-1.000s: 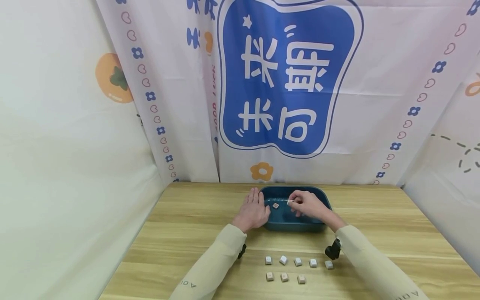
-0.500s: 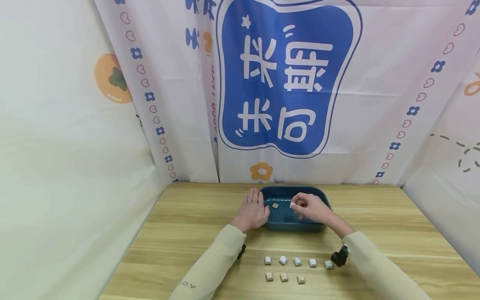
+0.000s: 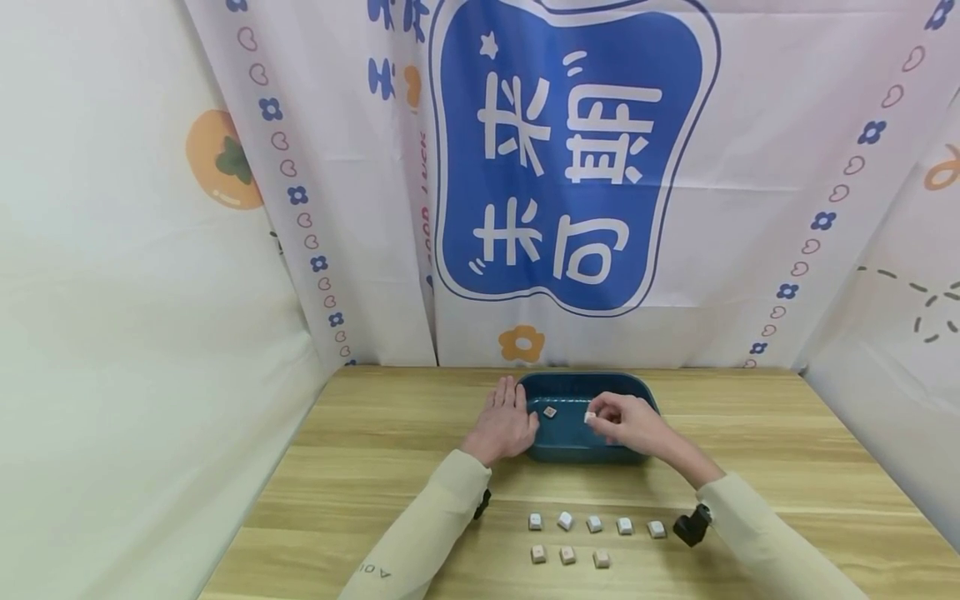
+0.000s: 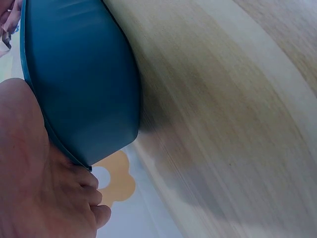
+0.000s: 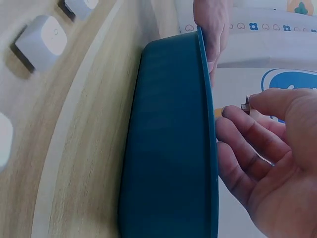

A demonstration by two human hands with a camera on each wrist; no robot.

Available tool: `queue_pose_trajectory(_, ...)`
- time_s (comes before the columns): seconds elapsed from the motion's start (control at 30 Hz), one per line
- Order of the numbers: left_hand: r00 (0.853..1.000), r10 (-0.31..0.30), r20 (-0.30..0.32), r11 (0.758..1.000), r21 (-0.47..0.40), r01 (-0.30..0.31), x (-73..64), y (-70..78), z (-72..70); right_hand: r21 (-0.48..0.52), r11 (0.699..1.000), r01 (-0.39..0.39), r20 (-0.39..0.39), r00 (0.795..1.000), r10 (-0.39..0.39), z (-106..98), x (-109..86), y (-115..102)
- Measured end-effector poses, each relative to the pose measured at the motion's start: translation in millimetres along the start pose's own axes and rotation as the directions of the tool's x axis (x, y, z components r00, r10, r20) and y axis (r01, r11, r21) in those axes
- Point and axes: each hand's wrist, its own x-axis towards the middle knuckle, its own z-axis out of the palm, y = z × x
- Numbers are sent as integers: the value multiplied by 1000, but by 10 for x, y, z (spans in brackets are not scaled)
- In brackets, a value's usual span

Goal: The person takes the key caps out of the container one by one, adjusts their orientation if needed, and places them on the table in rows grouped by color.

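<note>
My right hand (image 3: pixel 628 423) pinches a small white keycap (image 3: pixel 589 417) between thumb and fingertips, over the inside of a dark teal plastic tray (image 3: pixel 581 454). In the right wrist view only a bit of that keycap (image 5: pixel 246 107) shows between the fingertips. Another keycap (image 3: pixel 550 412) lies on the tray's floor toward its left end. My left hand (image 3: pixel 504 423) rests on the left rim of the tray, its fingers extended. The left wrist view shows the hand (image 4: pixel 47 183) against the tray's rim, beside the outer wall (image 4: pixel 89 79).
In front of the tray, white keycaps (image 3: pixel 595 523) form a row on the wooden table (image 3: pixel 360 483). A shorter row of beige keycaps (image 3: pixel 567 555) sits nearer me. Behind the table hangs a printed cloth (image 3: pixel 375 275).
My right hand, with the keycap pinched in it, has shifted slightly right and toward me above the tray. The left hand stays on the rim.
</note>
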Motion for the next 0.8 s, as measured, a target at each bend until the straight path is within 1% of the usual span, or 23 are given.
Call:
queue_pose_trajectory(0.3,1000,4,-4,1000,-10,-4,4,-7,2,21,998,52,-9,999,-52,-41,-101,-37)
queue_pose_trajectory(0.6,1000,3,-8,1000,-12,-4,-4,-6,-3,32,998,56,45,997,-58,-80,-234,-92)
queue_pose_trajectory(0.8,1000,-1,0,1000,-13,1,-15,3,-19,5,999,46,72,996,-46,-93,-304,-109)
